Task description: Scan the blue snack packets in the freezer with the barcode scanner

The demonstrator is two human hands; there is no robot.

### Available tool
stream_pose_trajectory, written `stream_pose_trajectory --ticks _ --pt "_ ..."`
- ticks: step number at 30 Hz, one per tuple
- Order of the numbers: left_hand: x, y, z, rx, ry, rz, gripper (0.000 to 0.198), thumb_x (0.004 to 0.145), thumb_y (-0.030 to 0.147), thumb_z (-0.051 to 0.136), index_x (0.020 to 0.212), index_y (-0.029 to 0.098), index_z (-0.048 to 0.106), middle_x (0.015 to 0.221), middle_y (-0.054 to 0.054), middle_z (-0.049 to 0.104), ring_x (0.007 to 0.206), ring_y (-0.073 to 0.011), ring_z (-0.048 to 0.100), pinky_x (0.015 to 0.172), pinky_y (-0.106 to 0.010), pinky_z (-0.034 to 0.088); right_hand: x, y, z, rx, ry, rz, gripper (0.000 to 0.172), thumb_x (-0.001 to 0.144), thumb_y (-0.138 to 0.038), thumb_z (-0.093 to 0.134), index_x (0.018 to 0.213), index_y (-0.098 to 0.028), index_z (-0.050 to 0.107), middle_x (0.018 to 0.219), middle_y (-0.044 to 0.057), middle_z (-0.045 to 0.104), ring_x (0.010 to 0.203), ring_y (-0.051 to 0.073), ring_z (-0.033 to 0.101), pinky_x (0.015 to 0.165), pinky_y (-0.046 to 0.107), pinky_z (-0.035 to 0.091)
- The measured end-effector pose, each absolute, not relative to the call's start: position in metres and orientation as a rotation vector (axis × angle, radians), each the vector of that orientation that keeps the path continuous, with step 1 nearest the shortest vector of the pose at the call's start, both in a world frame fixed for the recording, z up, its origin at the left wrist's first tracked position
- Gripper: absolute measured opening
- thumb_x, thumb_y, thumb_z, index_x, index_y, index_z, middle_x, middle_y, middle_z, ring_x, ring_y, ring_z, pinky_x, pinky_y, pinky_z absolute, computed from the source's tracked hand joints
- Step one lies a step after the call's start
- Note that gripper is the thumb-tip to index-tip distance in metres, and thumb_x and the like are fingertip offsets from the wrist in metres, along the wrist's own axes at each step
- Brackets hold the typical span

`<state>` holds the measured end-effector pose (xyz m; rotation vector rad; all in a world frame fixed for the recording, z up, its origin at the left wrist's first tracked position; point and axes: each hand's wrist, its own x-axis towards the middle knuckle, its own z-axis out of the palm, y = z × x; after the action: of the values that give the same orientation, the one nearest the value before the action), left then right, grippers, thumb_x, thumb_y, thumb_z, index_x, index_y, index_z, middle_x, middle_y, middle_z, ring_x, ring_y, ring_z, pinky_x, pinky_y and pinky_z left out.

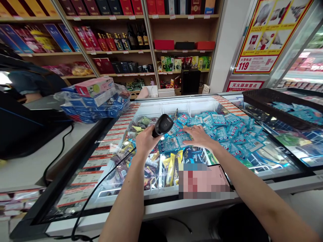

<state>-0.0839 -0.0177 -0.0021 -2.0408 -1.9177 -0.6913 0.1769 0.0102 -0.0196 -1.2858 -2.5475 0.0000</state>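
My left hand [145, 143] is wrapped round the handle of a black handheld barcode scanner [164, 124], its head tilted toward the blue packets. A black cable runs from it down past the left forearm. My right hand [198, 135] reaches over a flat blue packet [183, 138], fingers stretched and apart; its fingertips appear to touch the packet, though a grip does not show. Right of this hand, a loose heap of similar blue packets [222, 129] spreads over the glass top of a chest freezer [111, 153]. Yellow ice cream wrappers [172, 168] show through the glass below.
A partly blurred phone [219, 174] lies at the freezer's front edge. Plastic-wrapped boxes [94, 97] stand at the back left. A dark basket [290, 109] with more blue packets sits at the right. Beyond the freezer rise stocked shelves [121, 52]. A person's sleeve [24, 82] shows at left.
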Motion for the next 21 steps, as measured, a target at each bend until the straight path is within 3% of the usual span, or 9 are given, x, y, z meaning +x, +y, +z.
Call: stream_pose_trajectory --ticks 5,10,17,21 --pt "-0.085 -0.018 -0.001 -2.043 -1.903 -0.693 0.035 0.073 0.049 0.055 0.098 0.024 0.06 0.089 -0.004 0.068 0.081 -0.0228 0.063 0.057 -0.027 0.036 0.174 0.015 -0.021 -1.227 -2.62 0.118 0.066 0.075 -0.059 0.055 0.133 -0.03 0.041 0.128 0.007 0.05 0.109 0.026 0.047 0.089 0.04 0.032" --pt "-0.084 -0.02 0.0 -2.053 -1.907 -0.703 0.036 0.074 0.049 0.055 0.099 0.023 0.06 0.089 -0.005 0.068 0.082 -0.0232 0.063 0.058 -0.027 0.037 0.17 0.017 -0.029 -1.37 -2.473 0.134 0.08 0.059 -0.07 0.062 0.125 -0.026 0.049 0.115 0.009 0.054 0.104 0.026 0.051 0.089 0.041 0.035" --pt "-0.083 -0.019 0.0 -2.082 -1.89 -0.718 0.038 0.073 0.048 0.057 0.101 0.024 0.06 0.091 -0.005 0.068 0.085 -0.0238 0.062 0.059 -0.027 0.038 0.185 0.025 -0.028 -1.433 -1.971 0.325 0.045 0.076 -0.056 0.055 0.103 -0.021 0.057 0.103 0.007 0.062 0.096 0.023 0.058 0.082 0.035 0.045" --pt "-0.078 -0.019 -0.002 -2.126 -1.865 -0.71 0.036 0.073 0.048 0.056 0.098 0.023 0.061 0.093 -0.004 0.068 0.086 -0.0233 0.062 0.06 -0.027 0.039 0.197 0.034 -0.033 -1.302 -1.544 0.689 0.042 0.078 -0.052 0.051 0.105 -0.021 0.048 0.098 0.006 0.062 0.071 0.02 0.064 0.063 0.037 0.053"
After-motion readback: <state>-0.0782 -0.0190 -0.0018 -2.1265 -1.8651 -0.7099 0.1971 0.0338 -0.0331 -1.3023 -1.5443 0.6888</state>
